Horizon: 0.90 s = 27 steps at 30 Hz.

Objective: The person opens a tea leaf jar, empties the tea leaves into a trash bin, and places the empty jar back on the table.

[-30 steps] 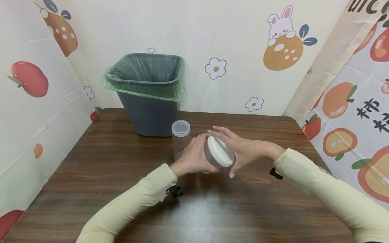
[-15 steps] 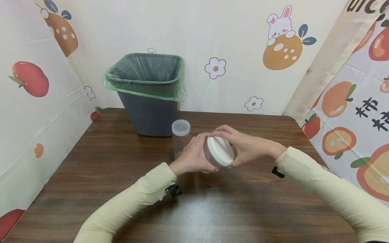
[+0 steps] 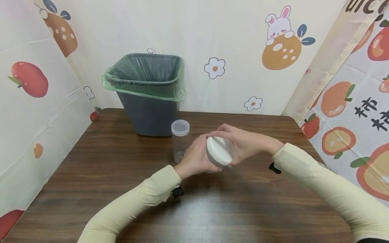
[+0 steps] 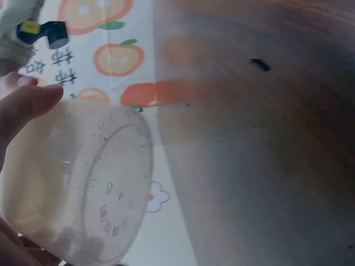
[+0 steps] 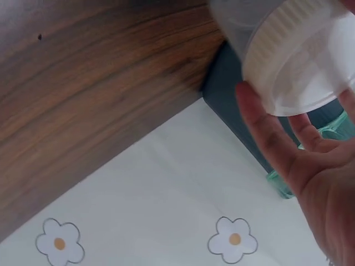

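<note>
In the head view my left hand [image 3: 197,157] grips the body of a clear plastic jar, which is tilted above the table. Its see-through base and wall fill much of the left wrist view, where the jar [image 4: 111,183] shows small marks on the bottom. A ribbed white lid [image 3: 220,151] caps the jar and faces up and right. My right hand [image 3: 246,143] holds the lid by its rim, with fingers on the far side and thumb on the near side. In the right wrist view, the fingertips [image 5: 249,100] touch the ribbed edge.
A second clear jar [image 3: 180,136] with a translucent lid stands upright just behind my left hand. A dark bin [image 3: 152,114] lined with a green bag stands at the back left of the brown table [image 3: 121,158]. Printed cloth hangs around the table's back and sides.
My right hand's fingers were spread around the lid and have drawn in onto its rim. The lid's angle has shifted slightly. My left hand has barely moved.
</note>
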Each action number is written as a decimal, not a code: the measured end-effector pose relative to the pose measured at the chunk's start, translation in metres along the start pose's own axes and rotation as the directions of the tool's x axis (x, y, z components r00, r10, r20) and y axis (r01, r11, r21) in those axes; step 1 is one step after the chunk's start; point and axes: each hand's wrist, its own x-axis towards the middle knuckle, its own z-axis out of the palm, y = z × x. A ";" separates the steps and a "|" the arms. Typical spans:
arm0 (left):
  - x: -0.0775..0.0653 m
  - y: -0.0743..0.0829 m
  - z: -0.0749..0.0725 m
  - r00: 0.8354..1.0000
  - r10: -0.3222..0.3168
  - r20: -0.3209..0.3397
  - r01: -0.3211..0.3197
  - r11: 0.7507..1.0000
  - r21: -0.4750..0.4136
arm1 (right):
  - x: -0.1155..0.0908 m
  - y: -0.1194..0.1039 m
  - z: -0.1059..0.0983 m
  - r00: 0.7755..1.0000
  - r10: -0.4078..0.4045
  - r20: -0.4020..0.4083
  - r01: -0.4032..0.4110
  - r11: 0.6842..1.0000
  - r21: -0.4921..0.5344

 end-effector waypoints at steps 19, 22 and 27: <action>0.010 -0.023 0.027 0.995 -0.080 0.062 0.090 0.976 -0.197 | 0.010 0.019 0.015 0.994 0.054 0.092 -0.053 0.999 -0.006; 0.011 -0.027 0.031 0.994 -0.095 0.057 0.106 0.969 -0.223 | 0.013 0.024 0.020 0.995 0.044 0.085 -0.043 0.999 -0.009; 0.014 -0.034 0.037 0.988 -0.148 0.052 0.156 0.949 -0.272 | 0.019 0.032 0.027 0.997 0.036 0.074 -0.036 0.999 -0.005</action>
